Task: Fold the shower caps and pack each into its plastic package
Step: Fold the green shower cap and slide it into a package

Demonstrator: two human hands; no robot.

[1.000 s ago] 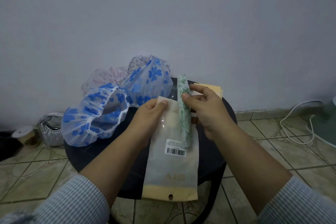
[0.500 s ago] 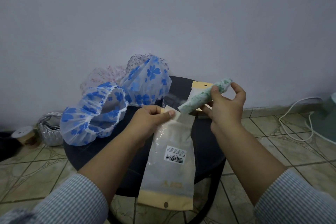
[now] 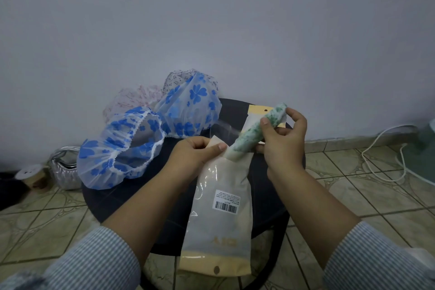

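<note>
A: What sits at the far left?

B: On the tiled floor, a roll of tape [image 3: 28,173] and a silver quilted bag [image 3: 64,168], both by the wall. Next, on the dark round table [image 3: 117,200], lie two shower caps with blue flowers: one [image 3: 122,148] with its elastic opening facing us, the other [image 3: 193,106] behind it. Two paler caps [image 3: 134,99] peek out behind those.

A: And the hands?

B: The left hand [image 3: 191,159] pinches the open mouth of the plastic package [image 3: 223,214], which hangs down over the table's near edge, barcode label showing. The right hand [image 3: 283,140] grips the rolled green-patterned shower cap [image 3: 256,130], tilted, with its lower end just at the package's mouth; I cannot tell if it is inside.

A: Anything further right?

B: Another package [image 3: 255,110] lies flat on the table behind the roll, and a white cable [image 3: 381,155] loops across the floor tiles.
</note>
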